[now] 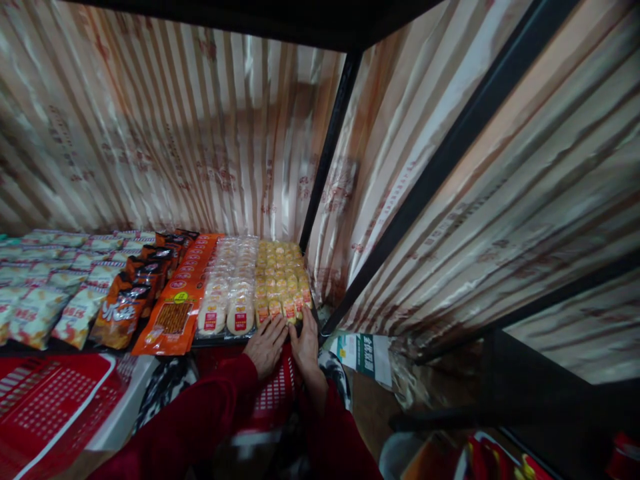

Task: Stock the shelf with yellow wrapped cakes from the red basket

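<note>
My left hand (267, 343) lies against the front of the rows of small yellow-wrapped round snack packs (281, 277), its fingers stretched out and touching the nearest ones. Beside it, at the right front corner of the same rows, my right hand (306, 340) rests with fingers extended and thumb apart. Neither hand appears to lift a pack. Left of the yellow packs stand clear-wrapped stacks of pale round cakes (241, 317) with red labels. Further left lies a flat orange snack bag (173, 323) with brown sticks pictured on it.
Orange and black bags (120, 317) and rows of white snack bags (37, 313) fill the shelf leftwards. Below are red baskets (55, 393). Black metal posts (333, 147) and pleated, printed sheeting (240, 133) bound the shelf. A green-and-white package (367, 357) lies lower right.
</note>
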